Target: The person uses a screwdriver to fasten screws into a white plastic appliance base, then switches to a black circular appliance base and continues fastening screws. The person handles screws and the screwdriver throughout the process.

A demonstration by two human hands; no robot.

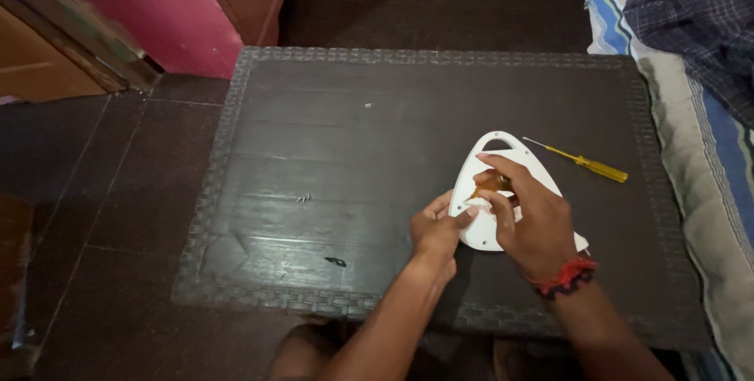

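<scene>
Two hands work on a white triangular plastic cover [503, 192] lying near the bench's [353, 114] right edge, toward the front. Left hand [436, 228] pinches the cover's left rim, grip narrow on it. Right hand [534, 220] rests over the cover, fingers curled at a small amber part [488, 185]; whether that grip holds it, cannot tell. Yellow screwdriver [585, 163] lies just beyond, small screws [304, 199] mid-bench.
</scene>
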